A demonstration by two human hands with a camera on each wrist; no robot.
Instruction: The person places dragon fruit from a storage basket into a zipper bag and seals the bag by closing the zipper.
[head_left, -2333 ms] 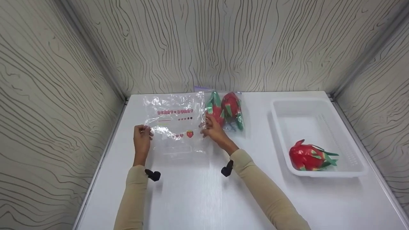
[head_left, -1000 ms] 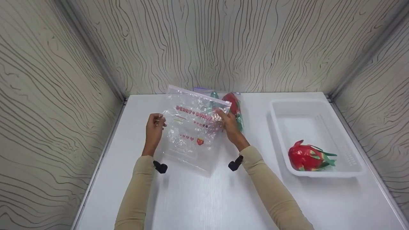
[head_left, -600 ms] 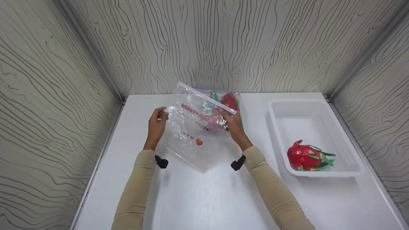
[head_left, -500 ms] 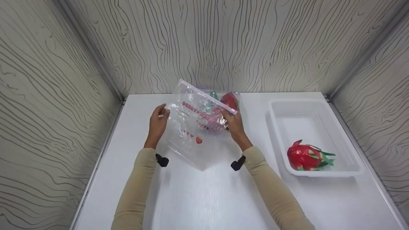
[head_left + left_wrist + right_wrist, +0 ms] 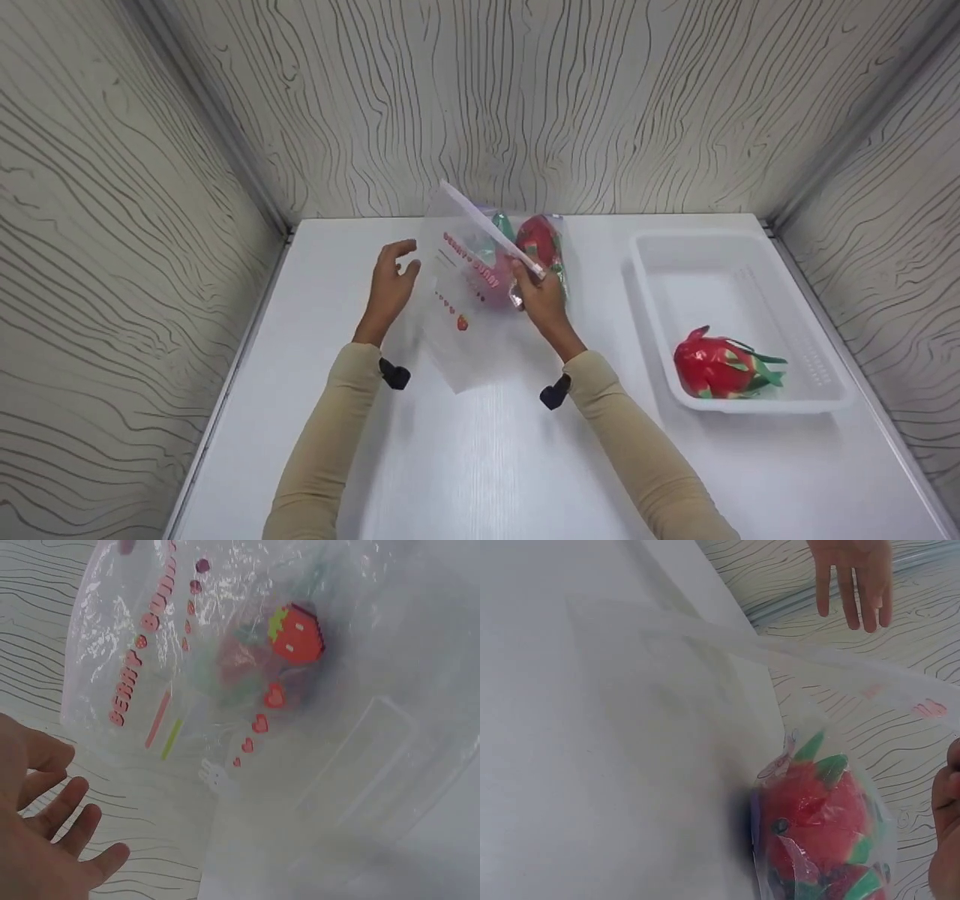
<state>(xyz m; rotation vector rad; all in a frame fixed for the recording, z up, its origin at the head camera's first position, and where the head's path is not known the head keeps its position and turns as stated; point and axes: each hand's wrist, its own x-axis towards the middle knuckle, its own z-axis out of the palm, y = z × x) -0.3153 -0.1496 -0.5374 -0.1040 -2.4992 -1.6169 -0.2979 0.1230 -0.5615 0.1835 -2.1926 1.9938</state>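
Observation:
A clear zip bag [image 5: 442, 281] printed with "BERRY BUNNY", hearts and a strawberry hangs tilted above the white table. At its top right corner, beside the zip, my right hand [image 5: 547, 304] pinches it between thumb and fingers. My left hand [image 5: 388, 289] is just left of the bag, thumb and fingers parted and holding nothing; the left wrist view shows this hand [image 5: 56, 817] apart from the plastic. Behind the bag lie red and green dragon fruits [image 5: 540, 234] inside another clear bag, partly covered by the hanging one; in the right wrist view these dragon fruits [image 5: 817, 817] appear below the plastic.
On the right stands a white plastic basket [image 5: 750, 406] with one dragon fruit [image 5: 709, 367] in its near left corner. Wood-patterned panels [image 5: 480, 112] enclose the table [image 5: 480, 465] at the back and both sides.
The bag has been lifted and turned from lying squarely at left to hanging tilted further right. My left hand has let go of its left edge; the right hand has shifted up to the zip corner.

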